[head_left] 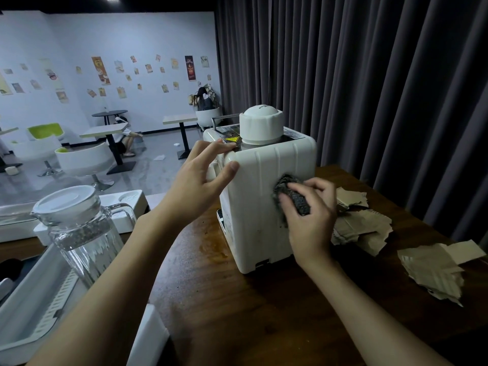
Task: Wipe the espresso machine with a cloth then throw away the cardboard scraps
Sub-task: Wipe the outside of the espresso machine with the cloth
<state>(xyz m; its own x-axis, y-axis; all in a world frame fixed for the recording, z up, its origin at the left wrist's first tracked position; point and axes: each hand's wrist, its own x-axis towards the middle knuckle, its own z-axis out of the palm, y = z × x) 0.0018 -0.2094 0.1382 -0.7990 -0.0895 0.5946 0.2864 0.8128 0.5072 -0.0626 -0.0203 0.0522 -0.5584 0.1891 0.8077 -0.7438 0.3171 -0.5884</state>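
The white, boxy plastic espresso machine (253, 165) stands on the dark brown wooden worktop (264, 313), its ribbed side panel turned toward the person. The left hand (200, 178) is spread on the upper corner, with straight fingers on the top edge and the thumb flat on the panel, so it steadies the body. The right hand (309, 220) grips the dark grey speckled cloth (286, 182), bunched between thumb and curled fingers, and presses it on the middle of the same panel. The torn beige cardboard scraps (361, 225) lie in two heaps on the worktop at the right of the machine, the nearer heap just beside the right hand. The wiping seems to be in progress. A hard stroke could slide the machine, which looks light, sideways, and the right wrist could sweep scraps off the worktop edge.
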